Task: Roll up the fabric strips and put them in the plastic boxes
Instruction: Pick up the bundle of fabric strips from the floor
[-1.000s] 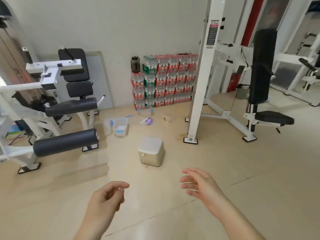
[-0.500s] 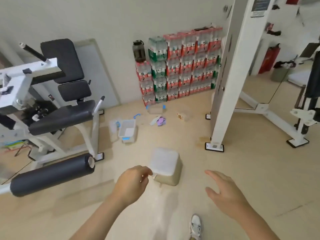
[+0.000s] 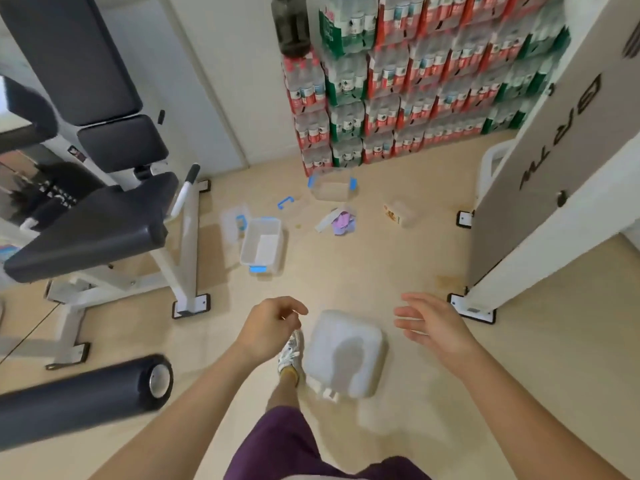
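**Head view, gym floor (image 3: 381, 271).** Nearest the camera, purple shorts (image 3: 277, 445) and one sneaker (image 3: 290, 355) are showing. Both hands are hanging above the floor and holding nothing: the left hand (image 3: 273, 323) is loosely curled, and the right hand (image 3: 429, 323) is spreading its fingers apart. Between them a white stool (image 3: 346, 355) (or an upturned tub; unclear) is sitting squarely in the path ahead.

Well beyond it, the fabric strips (image 3: 337, 220) are lying unrolled in a purple-and-white heap, roughly midway between the two hands' lines, so neither hand is clearly nearer. The white strip's long axis is running from near-left to far-right.

An open plastic box (image 3: 261, 244) is lying to their left, and a second plastic box (image 3: 332, 188) just behind them. A small carton (image 3: 394, 213) is sitting to the right.

A weight bench (image 3: 104, 220) and a white machine column (image 3: 519, 202) are flanking the floor, and stacked water packs (image 3: 398, 81) are closing the back. Reaching the strips is likely calling for a step round the stool.
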The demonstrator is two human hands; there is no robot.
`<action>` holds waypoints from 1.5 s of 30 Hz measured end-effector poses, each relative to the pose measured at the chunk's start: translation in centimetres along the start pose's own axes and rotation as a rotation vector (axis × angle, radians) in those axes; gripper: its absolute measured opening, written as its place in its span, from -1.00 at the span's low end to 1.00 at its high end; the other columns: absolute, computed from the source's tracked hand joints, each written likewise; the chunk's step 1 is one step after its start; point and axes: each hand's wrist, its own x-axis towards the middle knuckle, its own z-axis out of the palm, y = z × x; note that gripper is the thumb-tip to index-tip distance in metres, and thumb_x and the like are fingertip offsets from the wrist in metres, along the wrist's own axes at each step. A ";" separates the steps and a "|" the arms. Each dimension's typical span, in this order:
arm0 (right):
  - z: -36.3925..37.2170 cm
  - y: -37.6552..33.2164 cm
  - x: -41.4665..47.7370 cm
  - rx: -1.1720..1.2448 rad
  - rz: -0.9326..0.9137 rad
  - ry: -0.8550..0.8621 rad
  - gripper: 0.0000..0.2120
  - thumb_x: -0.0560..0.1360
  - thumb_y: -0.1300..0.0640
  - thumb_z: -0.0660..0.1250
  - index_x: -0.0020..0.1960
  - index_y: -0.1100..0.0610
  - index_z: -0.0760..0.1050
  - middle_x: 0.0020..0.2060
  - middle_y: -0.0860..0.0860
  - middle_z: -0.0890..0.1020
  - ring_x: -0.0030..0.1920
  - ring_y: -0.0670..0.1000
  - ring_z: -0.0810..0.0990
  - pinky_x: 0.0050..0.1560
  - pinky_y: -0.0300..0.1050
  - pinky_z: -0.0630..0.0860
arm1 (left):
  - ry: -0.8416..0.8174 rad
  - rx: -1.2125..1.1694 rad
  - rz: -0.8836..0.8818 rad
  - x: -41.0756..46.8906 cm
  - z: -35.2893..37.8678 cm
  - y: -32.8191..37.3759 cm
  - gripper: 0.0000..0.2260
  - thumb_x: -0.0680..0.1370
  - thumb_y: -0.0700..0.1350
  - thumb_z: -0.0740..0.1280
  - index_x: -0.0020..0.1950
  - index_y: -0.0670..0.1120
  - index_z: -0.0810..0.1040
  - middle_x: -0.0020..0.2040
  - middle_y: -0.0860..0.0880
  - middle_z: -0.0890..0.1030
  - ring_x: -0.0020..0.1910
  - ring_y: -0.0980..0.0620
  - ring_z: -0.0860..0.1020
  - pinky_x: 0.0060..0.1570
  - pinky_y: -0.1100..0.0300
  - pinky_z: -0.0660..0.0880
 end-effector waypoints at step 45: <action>11.7 1.9 94.2 -0.825 0.229 -0.308 -0.13 0.46 0.14 0.39 0.51 -0.24 -0.11 0.38 0.07 0.37 -0.05 0.03 0.57 -0.17 -0.18 0.50 | -0.310 0.271 -0.062 92.1 23.2 -19.6 -0.39 0.44 -0.02 0.42 0.45 -0.02 0.31 0.41 -0.04 0.39 0.38 -0.01 0.36 0.27 0.25 0.23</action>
